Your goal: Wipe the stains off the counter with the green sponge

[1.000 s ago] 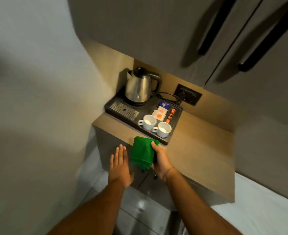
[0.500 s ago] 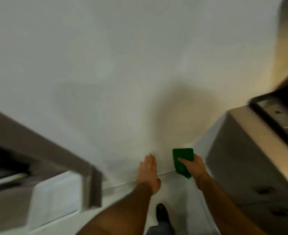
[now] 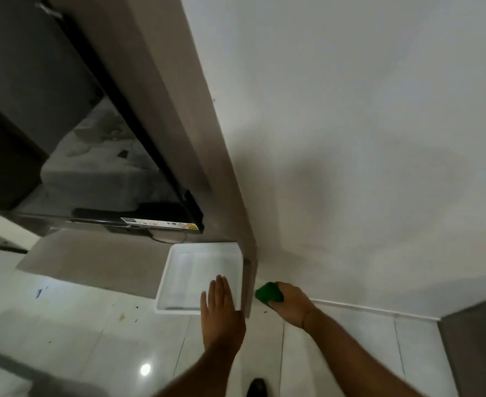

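Note:
My right hand (image 3: 292,305) is closed around the green sponge (image 3: 268,293), which sticks out to the left of my fingers, held in the air near the foot of the white wall. My left hand (image 3: 220,316) is flat with fingers together and empty, hovering over the near edge of a white tray (image 3: 179,270). The tray sits at the right end of a grey-brown counter shelf (image 3: 98,262). The counter with the kettle shows only as a grey corner (image 3: 476,339) at the far right.
A television (image 3: 98,156) hangs above the shelf beside a tall grey-brown panel (image 3: 207,156). The tiled floor (image 3: 78,333) carries small dark and greenish specks at the left. My shoe (image 3: 256,388) shows at the bottom.
The view has swung left, away from the kettle counter to the wall, television and white tray. My right hand still holds the sponge; my left hand stays flat and empty.

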### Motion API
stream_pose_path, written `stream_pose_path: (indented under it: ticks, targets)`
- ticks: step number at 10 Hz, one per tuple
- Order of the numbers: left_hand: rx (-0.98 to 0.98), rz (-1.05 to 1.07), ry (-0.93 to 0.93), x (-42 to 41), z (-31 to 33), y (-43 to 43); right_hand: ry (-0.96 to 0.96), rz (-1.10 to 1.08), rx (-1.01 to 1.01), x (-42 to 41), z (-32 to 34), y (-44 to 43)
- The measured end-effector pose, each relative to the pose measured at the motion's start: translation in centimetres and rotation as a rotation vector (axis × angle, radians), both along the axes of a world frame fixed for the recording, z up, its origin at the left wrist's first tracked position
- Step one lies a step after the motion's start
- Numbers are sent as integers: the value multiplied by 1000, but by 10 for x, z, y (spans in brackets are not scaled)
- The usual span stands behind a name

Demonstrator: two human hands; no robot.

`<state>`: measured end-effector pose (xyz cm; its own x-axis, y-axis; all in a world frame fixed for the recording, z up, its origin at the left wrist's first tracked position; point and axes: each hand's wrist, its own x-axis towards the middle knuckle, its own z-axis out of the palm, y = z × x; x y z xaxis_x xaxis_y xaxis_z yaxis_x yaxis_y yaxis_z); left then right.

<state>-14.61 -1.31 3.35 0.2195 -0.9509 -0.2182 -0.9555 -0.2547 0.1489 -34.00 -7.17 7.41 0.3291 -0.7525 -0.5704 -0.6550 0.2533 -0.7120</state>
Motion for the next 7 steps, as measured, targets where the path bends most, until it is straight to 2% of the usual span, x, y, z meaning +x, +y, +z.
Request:
stream_pose_path:
  ticks: [1,2,3,4,5,6,7]
  targets:
    - [-169,16,130,52,-7,4,-45,-4,-36,73,6,-22]
    - [-193,71,368,103,-9,-1,-5,-35,-171,135,-1,-46]
    - [-172,112,342,138,-13,11,140,77,-342,175,-26,-56]
    - [-184,83,404,161,-27,15,225,210,-218,193,-69,-43]
    - [-111,-15,345,168,-35,21,289,320,-217,191,-95,-8]
    - [-112,-63,333,149,-27,19,341,293,-383,166,-96,16]
    - [-103,-254,293,114,-17,1,459,183,-527,127,-79,24]
